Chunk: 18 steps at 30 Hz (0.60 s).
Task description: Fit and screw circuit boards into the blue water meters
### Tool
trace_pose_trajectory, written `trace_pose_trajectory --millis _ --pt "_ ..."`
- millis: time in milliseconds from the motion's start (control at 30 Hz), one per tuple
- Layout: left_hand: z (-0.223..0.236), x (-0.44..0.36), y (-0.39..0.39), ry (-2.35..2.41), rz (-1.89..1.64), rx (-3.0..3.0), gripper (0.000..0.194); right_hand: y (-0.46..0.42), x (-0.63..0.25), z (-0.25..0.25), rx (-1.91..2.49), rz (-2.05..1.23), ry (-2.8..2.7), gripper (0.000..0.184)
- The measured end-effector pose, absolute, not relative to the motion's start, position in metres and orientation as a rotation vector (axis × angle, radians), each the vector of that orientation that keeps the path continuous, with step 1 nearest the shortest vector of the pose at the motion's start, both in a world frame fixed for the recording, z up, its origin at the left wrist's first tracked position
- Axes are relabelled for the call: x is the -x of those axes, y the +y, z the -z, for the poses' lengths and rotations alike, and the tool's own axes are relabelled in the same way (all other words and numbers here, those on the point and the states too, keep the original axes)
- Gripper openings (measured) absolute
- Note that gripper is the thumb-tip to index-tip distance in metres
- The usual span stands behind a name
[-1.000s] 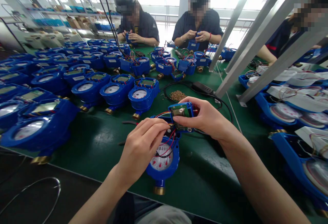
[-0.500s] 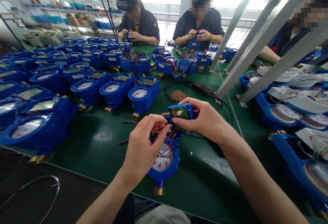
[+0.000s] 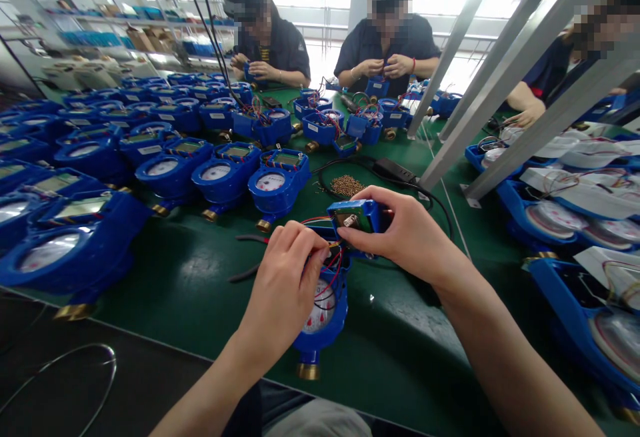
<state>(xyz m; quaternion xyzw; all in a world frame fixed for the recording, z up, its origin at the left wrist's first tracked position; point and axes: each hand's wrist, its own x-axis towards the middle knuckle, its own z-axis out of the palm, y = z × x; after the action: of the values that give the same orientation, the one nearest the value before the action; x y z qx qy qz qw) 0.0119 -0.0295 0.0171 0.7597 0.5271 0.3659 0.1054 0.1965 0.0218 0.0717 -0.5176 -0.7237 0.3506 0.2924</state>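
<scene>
A blue water meter [image 3: 323, 334] with a round dial and a brass end lies in front of me, its upper compartment open. My right hand [image 3: 405, 230] grips a small blue housing with a green circuit board [image 3: 363, 218], tilted above that compartment. A coiled metal spring [image 3: 350, 221] stands out from the board. Thumb and fingers of my left hand [image 3: 287, 277] are pinched on thin wires [image 3: 334, 245] at the compartment; the wire ends are hidden. Red and black wires [image 3: 330, 280] loop over the dial. Pliers [image 3: 245, 272] lie partly behind my left hand.
Rows of blue meters [image 3: 215, 174] fill the left side. A heap of small brass screws [image 3: 347, 186] and a black power strip [image 3: 393, 169] lie beyond my hands. Metal posts [image 3: 480, 90] rise at right, beside open meters [image 3: 555, 214]. Co-workers [image 3: 387, 50] sit opposite.
My left fingers spread a little around the wires, then closed together again. The housing in my right hand has tilted, showing its board more edge-on. At right, a co-worker's hand has come into view.
</scene>
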Motion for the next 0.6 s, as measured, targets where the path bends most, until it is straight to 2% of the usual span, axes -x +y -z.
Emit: trace_pose_trajectory --millis 200,367,433,533,600 --pt "-0.015 -0.011 -0.032 1.727 -1.348 -2.419 0.009 0.03 -0.198 -0.065 1.248 -1.12 -1.915 0.03" --pt "-0.015 -0.001 -0.023 1.498 -1.288 -2.325 0.013 0.031 -0.193 -0.058 1.139 -1.476 -1.783 0.036" --pt "-0.015 0.003 -0.02 1.434 -1.274 -2.208 0.011 0.03 -0.191 -0.056 1.076 -1.632 -1.711 0.044" --pt "-0.015 0.006 -0.018 1.403 -1.27 -2.093 0.009 0.029 -0.188 -0.056 1.03 -1.718 -1.647 0.054" --pt "-0.015 0.007 -0.018 1.389 -1.268 -2.066 0.01 0.029 -0.188 -0.056 1.041 -1.705 -1.646 0.049"
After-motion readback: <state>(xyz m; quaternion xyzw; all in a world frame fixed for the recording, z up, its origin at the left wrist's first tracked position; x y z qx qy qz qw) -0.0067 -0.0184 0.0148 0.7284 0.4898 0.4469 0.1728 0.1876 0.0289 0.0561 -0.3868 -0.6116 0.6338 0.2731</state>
